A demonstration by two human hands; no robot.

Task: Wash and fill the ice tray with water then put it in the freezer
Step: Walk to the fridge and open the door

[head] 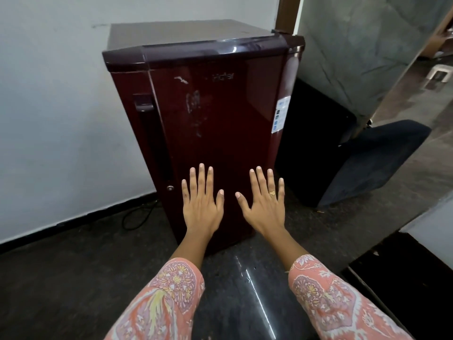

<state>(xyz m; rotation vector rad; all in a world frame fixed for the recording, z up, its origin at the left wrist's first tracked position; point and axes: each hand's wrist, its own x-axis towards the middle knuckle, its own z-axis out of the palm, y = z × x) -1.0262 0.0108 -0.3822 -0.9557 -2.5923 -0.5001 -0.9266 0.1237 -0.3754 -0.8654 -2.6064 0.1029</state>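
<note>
I'm watching the left hand (199, 207) and right hand (263, 208) hovering flat, fingers spread, gripping nothing, before the closed fridge (215, 114). No ice tray is showing. I'm worrying a reach is missing the door handle (147, 133), sitting well left of both.

Single head view, facing down, near closed fridge (210, 123)

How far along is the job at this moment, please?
Done: nothing can be confirmed; no ice tray shows, and the fridge door is shut. In hand: nothing; the left hand and right hand are spread flat, empty, before the door. Left: unclear; the tray is either already inside or not yet fetched, washed and filled.
</note>
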